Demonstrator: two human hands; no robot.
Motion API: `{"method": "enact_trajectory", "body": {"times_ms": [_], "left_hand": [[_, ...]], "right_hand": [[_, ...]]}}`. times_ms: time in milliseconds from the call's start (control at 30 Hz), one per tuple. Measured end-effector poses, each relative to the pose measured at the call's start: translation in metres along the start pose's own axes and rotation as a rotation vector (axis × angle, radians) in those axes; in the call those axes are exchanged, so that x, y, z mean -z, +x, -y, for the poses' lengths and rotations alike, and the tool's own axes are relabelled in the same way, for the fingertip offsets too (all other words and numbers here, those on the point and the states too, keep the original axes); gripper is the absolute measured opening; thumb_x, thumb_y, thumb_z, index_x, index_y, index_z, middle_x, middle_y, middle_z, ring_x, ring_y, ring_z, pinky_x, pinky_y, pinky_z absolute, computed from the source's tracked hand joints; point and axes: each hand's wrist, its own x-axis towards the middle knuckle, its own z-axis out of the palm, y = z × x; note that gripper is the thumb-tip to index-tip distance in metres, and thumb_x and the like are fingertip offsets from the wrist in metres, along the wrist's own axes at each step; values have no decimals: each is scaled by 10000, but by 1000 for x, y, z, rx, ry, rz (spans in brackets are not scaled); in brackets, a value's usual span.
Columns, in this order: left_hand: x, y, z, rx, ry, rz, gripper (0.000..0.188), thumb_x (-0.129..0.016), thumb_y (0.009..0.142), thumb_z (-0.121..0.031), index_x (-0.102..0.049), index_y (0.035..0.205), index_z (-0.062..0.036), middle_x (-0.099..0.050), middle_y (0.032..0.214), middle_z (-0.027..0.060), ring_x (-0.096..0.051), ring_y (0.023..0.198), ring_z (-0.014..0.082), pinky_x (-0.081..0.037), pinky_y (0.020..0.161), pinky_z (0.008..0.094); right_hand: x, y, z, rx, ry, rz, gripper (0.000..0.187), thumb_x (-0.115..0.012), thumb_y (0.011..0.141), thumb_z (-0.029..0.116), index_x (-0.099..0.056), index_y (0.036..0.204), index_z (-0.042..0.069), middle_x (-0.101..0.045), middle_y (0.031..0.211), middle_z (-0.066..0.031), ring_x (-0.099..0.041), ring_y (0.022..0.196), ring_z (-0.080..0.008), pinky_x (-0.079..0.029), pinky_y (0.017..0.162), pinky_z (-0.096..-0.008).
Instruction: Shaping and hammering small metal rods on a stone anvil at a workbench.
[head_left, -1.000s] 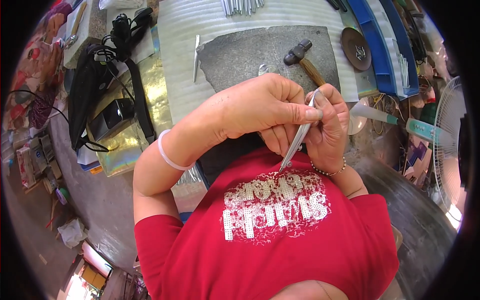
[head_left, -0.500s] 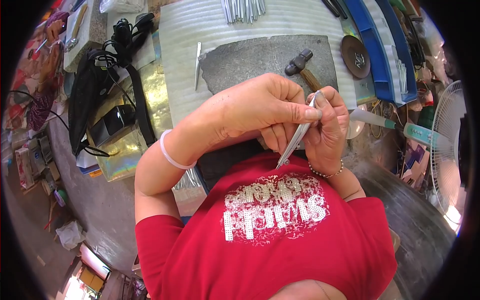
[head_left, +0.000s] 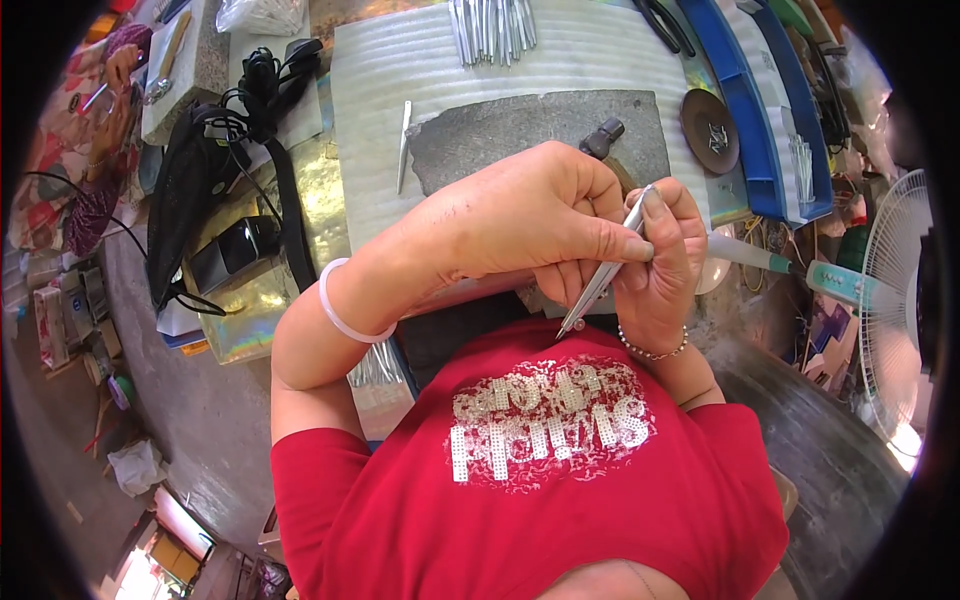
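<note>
A slim, silver, two-legged metal tool (head_left: 591, 296) slants between my hands, above the front of my red shirt. Its lower end tapers to a point beside a small round knob. I cannot make out its exact kind. My left hand (head_left: 550, 210), on the arm with a white bangle, is closed on it, thumb pressing along its upper part. My right hand (head_left: 660, 265), with a beaded bracelet, pinches the upper end between thumb and fingers. Beyond my hands, a hammer (head_left: 603, 138) lies on a dark stone slab (head_left: 500, 135), its handle partly hidden.
Slender silver pieces (head_left: 494, 30) lie on white foam sheeting (head_left: 375, 75), with a single one (head_left: 404, 148) left of the slab. A brown dish (head_left: 708, 125) and blue tray (head_left: 757, 150) stand right, near a fan (head_left: 890, 290). A black bag (head_left: 185, 195) lies left; another person's hand (head_left: 122, 68) is far left.
The table's things sit slightly lower in the picture. My hands keep hold of the silver tool, which has turned a little, and my left hand now covers more of the hammer's handle.
</note>
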Motion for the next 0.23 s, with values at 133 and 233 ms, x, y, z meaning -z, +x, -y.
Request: {"method": "enact_trajectory", "body": {"times_ms": [133, 233], "left_hand": [[1, 4, 4, 14, -28, -15, 280, -675, 847, -225, -514, 739, -22, -609, 615, 55, -580, 462, 85, -458, 400, 179], [0, 7, 2, 23, -100, -9, 283, -679, 843, -224, -513, 734, -22, -607, 609, 57, -581, 457, 90, -465, 398, 181]], "right_hand": [[0, 2, -1, -62, -8, -27, 132, -552, 904, 133, -506, 800, 67, -535, 593, -12, -360, 372, -25, -275, 327, -184], [3, 5, 1, -130, 15, -5, 135, -559, 900, 133, -501, 795, 69, -536, 596, -10, -365, 375, -25, -278, 329, -185]]}}
